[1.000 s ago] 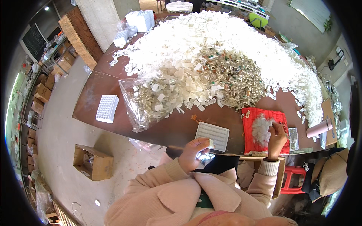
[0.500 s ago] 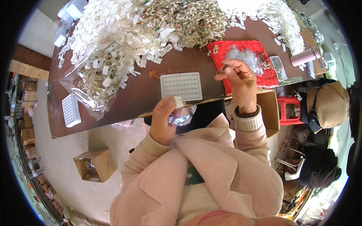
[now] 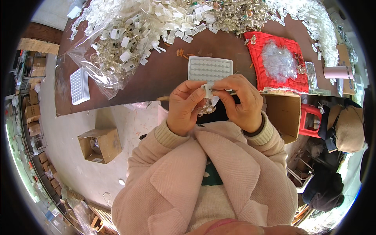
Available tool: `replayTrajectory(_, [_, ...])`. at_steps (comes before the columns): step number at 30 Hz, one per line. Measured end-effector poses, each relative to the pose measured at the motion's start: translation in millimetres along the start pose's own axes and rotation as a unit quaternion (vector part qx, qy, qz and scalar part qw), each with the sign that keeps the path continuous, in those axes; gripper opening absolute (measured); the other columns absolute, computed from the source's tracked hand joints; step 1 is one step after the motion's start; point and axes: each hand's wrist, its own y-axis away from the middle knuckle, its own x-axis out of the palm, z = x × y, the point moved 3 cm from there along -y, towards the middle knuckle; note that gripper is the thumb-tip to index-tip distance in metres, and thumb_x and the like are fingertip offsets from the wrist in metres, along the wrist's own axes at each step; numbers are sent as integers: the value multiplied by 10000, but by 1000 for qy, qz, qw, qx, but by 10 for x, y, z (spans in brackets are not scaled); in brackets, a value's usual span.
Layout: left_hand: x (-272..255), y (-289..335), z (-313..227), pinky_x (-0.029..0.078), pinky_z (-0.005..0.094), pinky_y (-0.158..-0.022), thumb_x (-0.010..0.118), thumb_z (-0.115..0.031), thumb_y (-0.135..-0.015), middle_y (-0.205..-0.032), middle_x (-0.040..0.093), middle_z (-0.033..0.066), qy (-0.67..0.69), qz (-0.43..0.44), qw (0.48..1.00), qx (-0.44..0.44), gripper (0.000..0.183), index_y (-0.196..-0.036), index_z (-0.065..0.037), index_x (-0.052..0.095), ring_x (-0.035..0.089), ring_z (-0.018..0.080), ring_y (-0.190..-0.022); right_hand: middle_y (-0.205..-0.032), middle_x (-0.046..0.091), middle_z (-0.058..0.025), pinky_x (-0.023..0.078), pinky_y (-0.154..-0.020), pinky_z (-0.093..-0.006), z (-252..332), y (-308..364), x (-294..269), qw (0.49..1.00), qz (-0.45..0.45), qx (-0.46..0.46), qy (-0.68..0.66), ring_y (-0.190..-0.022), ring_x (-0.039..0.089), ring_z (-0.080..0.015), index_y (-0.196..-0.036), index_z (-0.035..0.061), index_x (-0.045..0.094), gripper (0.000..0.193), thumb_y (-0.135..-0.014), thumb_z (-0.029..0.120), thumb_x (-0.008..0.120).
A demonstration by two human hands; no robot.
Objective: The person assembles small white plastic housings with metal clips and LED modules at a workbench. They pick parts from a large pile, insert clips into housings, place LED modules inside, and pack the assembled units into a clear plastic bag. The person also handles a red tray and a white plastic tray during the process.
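My left hand (image 3: 185, 105) pinches a small white plastic card (image 3: 208, 90) between thumb and fingers, over the table's front edge. Just beneath the card, a cluster of shiny small pieces (image 3: 206, 109) hangs by the left fingers; their kind is unclear. My right hand (image 3: 243, 102) is closed in a pinch at the card's right edge, and its fingertips hide whatever small thing they grip. Right behind both hands lies a pale tray (image 3: 210, 67) with rows of hollows. To its right, a red cloth (image 3: 253, 55) bears a heap of tiny clear pieces (image 3: 279, 62) and some metallic pieces (image 3: 300, 67).
A clear bag (image 3: 111, 84) spills white-carded pieces on the left of the brown table (image 3: 164, 66), near a stack of white trays (image 3: 79, 87). White cards (image 3: 156, 17) pile up behind. A pink cylinder (image 3: 337, 72) lies right. Cardboard boxes (image 3: 100, 145) and a red stool (image 3: 310, 121) stand below.
My right hand has come from above the red cloth, down and left, to meet the left hand at the white card. My left hand has moved slightly right; the view has shifted.
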Motion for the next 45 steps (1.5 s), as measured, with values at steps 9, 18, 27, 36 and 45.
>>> replayTrajectory(9, [-15,-3,-65,545,243,-763,718,-19,-885,-1047,722,114,-42,6,999,32,224,-1102,21,677,678,124,-866,-828,663,-100,535,-692,-369,-35,-39,-2,998,41,-30,-20,-763,658,-296,-937,22,604,253,-741,-76,731])
replayTrajectory(18, [-42,-30,-118,508,191,-651,712,-106,-915,-906,709,43,-36,27,998,41,204,-1082,6,678,637,73,-734,-859,697,-83,548,-720,-344,3,-88,-36,994,68,83,-28,-811,688,-272,-937,30,664,227,-742,-22,770])
replayTrajectory(27, [-79,-6,-80,546,230,-725,732,-2,-873,-963,726,90,-62,4,997,41,220,-1084,36,684,665,97,-802,-837,691,-85,513,-682,-379,-8,-38,18,997,74,13,28,-735,647,-291,-899,59,678,169,-751,2,735])
replayTrajectory(36, [-186,81,-34,444,190,-591,679,-13,-911,-911,689,53,-90,6,996,-23,169,-1075,30,668,565,54,-688,-863,701,-91,513,-709,-356,-228,241,56,963,104,211,-131,-763,641,-303,-890,61,705,181,-733,18,785])
replayTrajectory(45, [-379,116,-170,380,217,-542,532,-220,-980,-910,627,102,-6,-87,996,0,356,-1220,40,578,510,124,-636,-973,630,-54,449,-852,-418,-573,607,287,979,33,7,203,-960,601,-284,-912,65,646,228,-714,38,755])
